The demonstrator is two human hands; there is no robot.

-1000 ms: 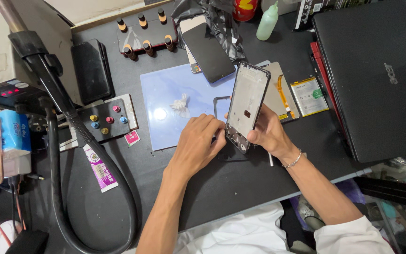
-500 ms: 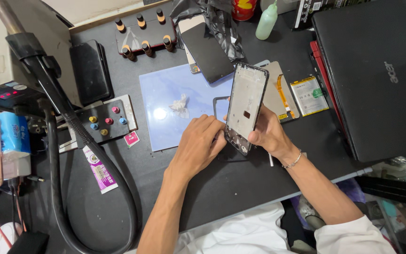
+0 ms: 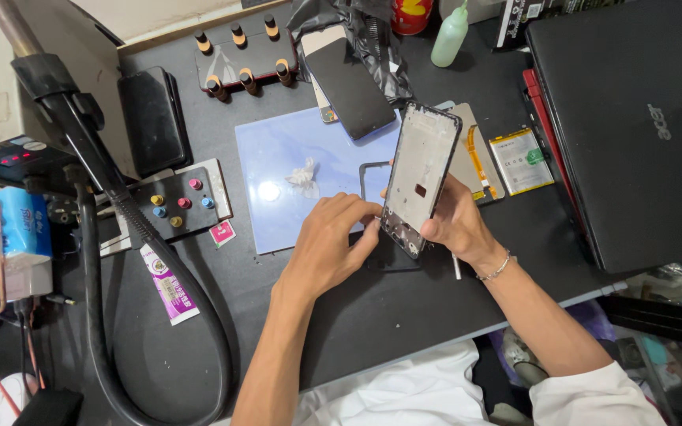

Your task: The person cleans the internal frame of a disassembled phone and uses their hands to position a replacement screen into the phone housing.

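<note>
Near the front edge of the bench, the right hand [image 3: 455,221] grips a phone frame [image 3: 420,177] by its lower long edge, thumb and fingers closed around it, tilting it up off the dark surface. The left hand [image 3: 329,244] is curled, its fingertips pinching at the frame's bottom corner. The frame looks light, thin and stiff but easily bent or cracked, so the rims are the safest hold. A blue mat [image 3: 294,185] lies just behind it.
</note>
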